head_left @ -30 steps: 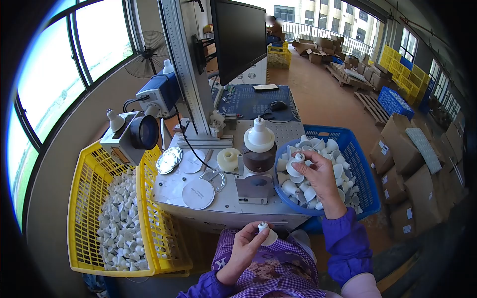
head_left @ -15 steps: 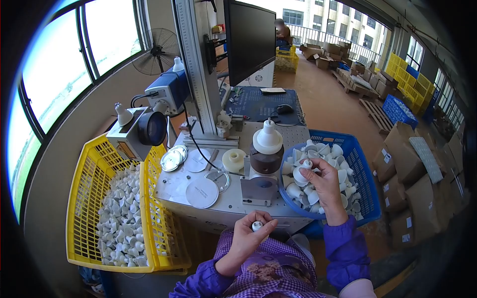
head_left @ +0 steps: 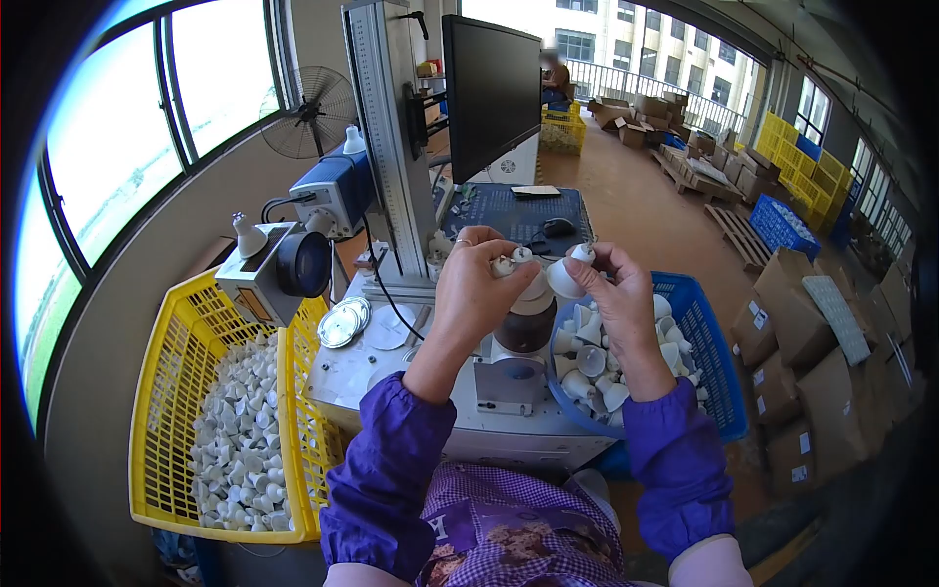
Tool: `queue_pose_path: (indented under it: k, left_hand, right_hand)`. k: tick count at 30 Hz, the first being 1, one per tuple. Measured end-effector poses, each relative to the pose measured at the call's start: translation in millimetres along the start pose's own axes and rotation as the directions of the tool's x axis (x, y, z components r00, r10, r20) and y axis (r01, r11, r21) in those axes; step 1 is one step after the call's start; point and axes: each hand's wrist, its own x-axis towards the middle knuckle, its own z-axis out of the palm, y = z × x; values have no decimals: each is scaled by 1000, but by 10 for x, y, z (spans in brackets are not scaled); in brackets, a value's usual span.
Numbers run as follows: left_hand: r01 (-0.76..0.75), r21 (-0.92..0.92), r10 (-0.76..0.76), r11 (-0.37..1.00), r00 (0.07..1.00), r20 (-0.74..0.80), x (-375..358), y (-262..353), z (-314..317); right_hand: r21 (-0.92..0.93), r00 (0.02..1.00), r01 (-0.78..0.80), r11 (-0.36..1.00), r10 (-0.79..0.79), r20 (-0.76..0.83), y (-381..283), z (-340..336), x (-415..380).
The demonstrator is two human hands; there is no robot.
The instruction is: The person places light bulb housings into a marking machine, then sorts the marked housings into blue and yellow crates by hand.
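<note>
My left hand (head_left: 472, 293) is closed over the top of the brown cylindrical holder (head_left: 524, 331). It grips a white bulb housing (head_left: 503, 266), whose tip pokes out by the fingers. A second white tip (head_left: 522, 254) shows right beside it; the fingers hide whether they hold this one too. Part of a white housing body (head_left: 537, 286) shows on the holder beneath. My right hand (head_left: 623, 298) pinches another white bulb housing (head_left: 568, 276) by its side, just right of the holder. Below that hand, a blue basket (head_left: 719, 342) contains many similar housings.
A yellow crate (head_left: 161, 430) of white housings stands at left. On the machine table lie metal discs (head_left: 339, 325). A lens unit (head_left: 293, 264), an upright column (head_left: 391, 147) and a monitor (head_left: 494, 93) rise behind. Cardboard boxes (head_left: 797, 313) stack at right. A person (head_left: 556, 80) sits far back.
My left hand has risen from my lap to the holder, with a housing in it. My right hand has moved up and left from the blue basket, carrying its housing beside the holder.
</note>
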Motion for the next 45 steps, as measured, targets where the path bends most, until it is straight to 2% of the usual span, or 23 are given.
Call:
queue_pose_path:
  k: [1,3,5,7,10,13,21,24,29,33,36,38,39,41,42,43,44,45]
  left_hand:
    - [-5,4,5,1000,1000,-3,-18,-37,-51]
    - [-51,-187,11,981,979,-206,-181,-156,-179]
    - [-39,-224,-26,974,959,-281,-411,-194,-312]
    - [-32,-255,-48,966,953,-299,-618,-339,-333]
    - [52,-390,-154,919,960,-235,-900,-479,-300]
    - [119,-424,-212,898,961,-178,-1085,-518,-231]
    - [211,-523,-272,826,962,-41,-1339,-504,-14]
    - [245,-527,-285,814,959,5,-1402,-462,32]
    - [300,-533,-311,791,948,72,-1477,-435,99]
    - [309,-549,-297,777,948,113,-1522,-414,148]
    - [355,-559,-327,749,932,155,-1551,-379,158]
    - [403,-553,-355,729,914,198,-1600,-396,147]
    - [402,-544,-357,736,914,193,-1635,-429,147]
    - [410,-539,-368,735,910,190,-1733,-496,153]
    - [466,-548,-422,695,881,214,-1780,-532,161]
    - [518,-553,-471,652,849,240,-1823,-573,168]
    - [537,-540,-481,648,838,256,-1870,-630,183]
    - [540,-541,-480,645,837,262,-1899,-635,200]
  right_hand:
    - [4,1000,5,1000,-5,0,20,63,62]
    - [-125,997,64,990,-58,56,43,175,130]
    - [-154,996,48,987,-35,88,12,266,127]
    - [-371,980,158,915,-98,175,83,338,106]
    - [-407,981,176,896,-124,150,63,388,75]
    - [-472,981,187,861,-142,130,-5,395,52]
    - [-533,964,255,807,-252,79,62,449,5]
    - [-496,956,279,822,-286,65,79,447,-7]
    - [-425,973,231,875,-215,86,91,412,9]
    - [-471,971,239,849,-212,109,79,396,9]
    - [-402,977,205,892,-164,134,103,323,38]
    - [-324,939,343,882,-314,139,138,205,33]
    - [-330,941,337,882,-308,137,125,105,16]
    - [-316,991,99,944,-63,121,39,-170,-37]
    - [-322,991,94,942,-57,122,-6,-291,-87]
    - [-426,963,-34,904,144,227,-53,-413,-175]
    - [-536,889,-142,832,345,301,-69,-516,-272]
    - [-540,889,-146,829,349,296,-20,-603,-373]
